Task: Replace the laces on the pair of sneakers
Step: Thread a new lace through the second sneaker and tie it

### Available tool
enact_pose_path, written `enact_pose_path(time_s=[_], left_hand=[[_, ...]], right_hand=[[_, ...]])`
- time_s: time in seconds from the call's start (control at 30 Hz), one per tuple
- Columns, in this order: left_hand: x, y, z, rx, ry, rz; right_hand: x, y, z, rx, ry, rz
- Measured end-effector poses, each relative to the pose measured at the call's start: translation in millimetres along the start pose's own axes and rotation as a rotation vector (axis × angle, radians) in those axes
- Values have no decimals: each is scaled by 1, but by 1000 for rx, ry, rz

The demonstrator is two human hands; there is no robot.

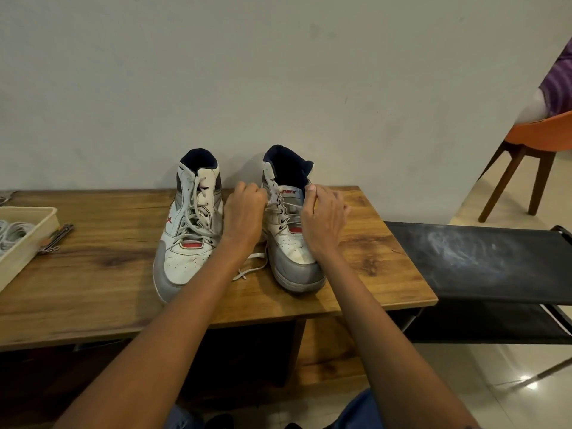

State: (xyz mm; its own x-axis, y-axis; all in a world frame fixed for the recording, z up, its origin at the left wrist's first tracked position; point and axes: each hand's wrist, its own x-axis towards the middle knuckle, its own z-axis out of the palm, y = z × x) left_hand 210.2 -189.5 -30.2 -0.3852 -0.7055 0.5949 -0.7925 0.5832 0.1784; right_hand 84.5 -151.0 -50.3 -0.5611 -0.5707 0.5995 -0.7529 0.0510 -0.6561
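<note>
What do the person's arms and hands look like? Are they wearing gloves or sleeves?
No gloves and no sleeves show. Both forearms are bare from the bottom of the picture up to the wrists. The left hand and the right hand are bare too, with no rings, watch or bracelet that can be seen. A short fingernail shows on the right hand. Below the arms, blue jeans cover the knees.

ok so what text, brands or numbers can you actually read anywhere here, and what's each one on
"parx": red letters on the tongue label of the white and grey high-top sneaker on the right; the right hand and left hand flank it, and the word's start is cut off.
Red "x"-like mark: side of the white and grey high-top sneaker on the left, a logo, not readable text.
Nothing else readable.
</note>
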Motion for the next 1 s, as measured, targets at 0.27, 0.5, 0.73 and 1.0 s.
enact_pose_path(time_s=[0.27,0.5,0.73,1.0], left_hand=[[-5,-2,-6,-432,-46,40],[-7,-5,2,-226,-240,-21],[-3,-4,2,-392,-322,-71],[11,2,-26,-846,-349,-366]], right_hand=[[0,-1,1,7,9,-9],[0,-2,-1,6,-1,-5],[0,-2,-1,2,10,-19],[1,-3,-3,18,-53,8]])
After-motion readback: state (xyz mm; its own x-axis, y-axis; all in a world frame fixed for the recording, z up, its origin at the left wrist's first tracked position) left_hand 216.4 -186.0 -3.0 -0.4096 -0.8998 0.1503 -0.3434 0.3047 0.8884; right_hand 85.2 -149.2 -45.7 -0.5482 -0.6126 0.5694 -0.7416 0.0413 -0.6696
